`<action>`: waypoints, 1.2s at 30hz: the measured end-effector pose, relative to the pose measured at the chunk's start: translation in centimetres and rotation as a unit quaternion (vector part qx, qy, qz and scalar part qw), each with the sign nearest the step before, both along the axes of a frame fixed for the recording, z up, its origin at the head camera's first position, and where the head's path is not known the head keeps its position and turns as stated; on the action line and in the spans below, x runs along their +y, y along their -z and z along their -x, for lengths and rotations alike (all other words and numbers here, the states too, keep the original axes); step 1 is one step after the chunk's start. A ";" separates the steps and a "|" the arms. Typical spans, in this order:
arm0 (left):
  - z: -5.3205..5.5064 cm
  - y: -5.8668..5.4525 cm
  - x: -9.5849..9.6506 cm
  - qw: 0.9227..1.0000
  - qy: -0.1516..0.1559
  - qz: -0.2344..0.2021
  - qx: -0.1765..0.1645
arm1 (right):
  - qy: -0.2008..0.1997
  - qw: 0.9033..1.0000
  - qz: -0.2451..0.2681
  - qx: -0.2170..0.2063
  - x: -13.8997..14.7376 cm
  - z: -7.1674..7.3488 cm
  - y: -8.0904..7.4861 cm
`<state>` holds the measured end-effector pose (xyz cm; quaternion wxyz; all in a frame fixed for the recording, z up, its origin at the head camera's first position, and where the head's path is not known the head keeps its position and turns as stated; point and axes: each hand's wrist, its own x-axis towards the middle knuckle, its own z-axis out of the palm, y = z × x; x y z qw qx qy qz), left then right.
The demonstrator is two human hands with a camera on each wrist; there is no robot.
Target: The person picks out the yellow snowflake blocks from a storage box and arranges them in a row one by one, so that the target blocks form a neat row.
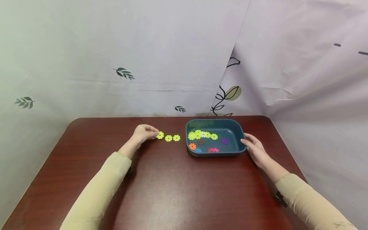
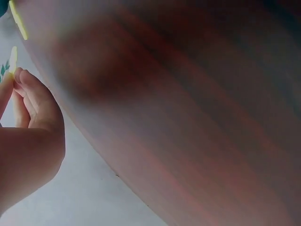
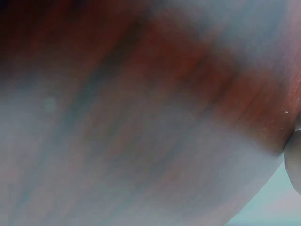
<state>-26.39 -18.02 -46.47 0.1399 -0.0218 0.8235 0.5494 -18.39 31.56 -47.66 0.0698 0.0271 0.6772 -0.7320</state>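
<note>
Yellow slotted disc (image 1: 160, 135), one: head view, pinched between thumb and fingertips of the left hand (image 1: 143, 132). Two further yellow discs (image 1: 168, 138): on the table (image 1: 178, 191), side by side, just right of those fingertips. Blue tray (image 1: 222, 124), one: right of the pair, its far end gripped by the right hand (image 1: 256, 150), thumb at the rim. Tray contents, as I list them from my remote post: yellow cluster (image 1: 198, 135) with a white disc (image 1: 203, 134), on the side nearer the left fingers; brown disc (image 1: 200, 141), orange disc (image 1: 192, 146) and blue disc (image 1: 198, 150) near that cluster; red disc (image 1: 210, 149) beside pink disc (image 1: 216, 150); purple disc (image 1: 225, 141), closest to the right thumb.

Left wrist view: same pinch, disc edge-on above the fingertips; past them, another yellow edge (image 2: 18, 20). Whether the held disc touches the table, I cannot tell.

Right wrist view: blurred wood grain, a sliver of hand at the border; finger state I cannot tell from this feed
</note>
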 end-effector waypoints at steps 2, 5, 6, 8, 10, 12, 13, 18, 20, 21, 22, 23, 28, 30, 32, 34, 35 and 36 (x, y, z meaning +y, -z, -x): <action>0.0 0.1 -0.1 1.000 0.005 0.015 0.003 | 0.000 1.000 0.000 0.001 0.0 0.0 0.0; 0.0 0.2 -0.3 0.999 0.014 0.043 0.009 | 0.000 1.000 0.002 0.003 0.1 0.0 0.1; 0.0 0.3 -0.3 0.998 0.018 0.053 0.011 | 0.000 1.000 0.003 0.003 0.1 0.0 0.1; 0.0 0.3 -0.3 0.997 0.023 0.071 0.016 | 0.000 1.000 0.002 0.005 0.1 0.0 0.1; 0.0 0.4 -0.2 0.996 0.030 0.084 0.022 | 0.000 1.000 0.004 0.006 0.1 0.0 0.1; 0.0 0.4 -0.1 0.995 0.034 0.091 0.028 | 0.000 1.000 0.004 0.007 0.1 0.0 0.1; 0.0 0.4 -0.1 0.995 0.035 0.093 0.031 | 0.000 1.000 0.003 0.007 0.1 0.0 0.1; 0.0 0.4 0.0 0.992 0.040 0.107 0.047 | -0.001 1.000 0.001 0.002 0.1 0.0 0.1; 0.0 0.5 0.0 0.990 0.042 0.119 0.056 | -0.002 1.000 -0.002 -0.001 0.1 0.1 0.1; 0.0 0.5 0.0 0.989 0.044 0.126 0.061 | -0.002 1.000 -0.003 -0.002 0.1 0.1 0.1; 0.0 0.5 0.0 0.988 0.045 0.132 0.065 | -0.002 1.000 -0.004 -0.002 0.1 0.1 0.0; 0.0 0.5 0.0 0.987 0.046 0.138 0.070 | -0.002 1.000 -0.005 -0.003 0.1 0.1 0.0; 0.1 0.6 0.0 0.983 0.052 0.153 0.083 | -0.003 1.000 -0.007 -0.005 0.1 0.1 -0.1; 0.1 0.7 -0.1 0.983 0.053 0.154 0.084 | -0.004 1.000 -0.009 -0.006 0.1 0.1 -0.1; 0.2 0.8 -0.1 0.983 0.053 0.155 0.088 | -0.004 1.000 -0.011 -0.007 0.1 0.1 -0.1; 0.2 0.9 0.0 0.982 0.052 0.156 0.092 | -0.004 1.000 -0.012 -0.007 0.1 0.1 -0.1; 0.2 1.0 0.0 0.982 0.052 0.157 0.093 | -0.003 1.000 -0.011 -0.007 0.1 0.1 0.0; 0.2 1.0 0.0 0.982 0.052 0.158 0.095 | -0.003 1.000 -0.010 -0.007 0.1 0.1 0.0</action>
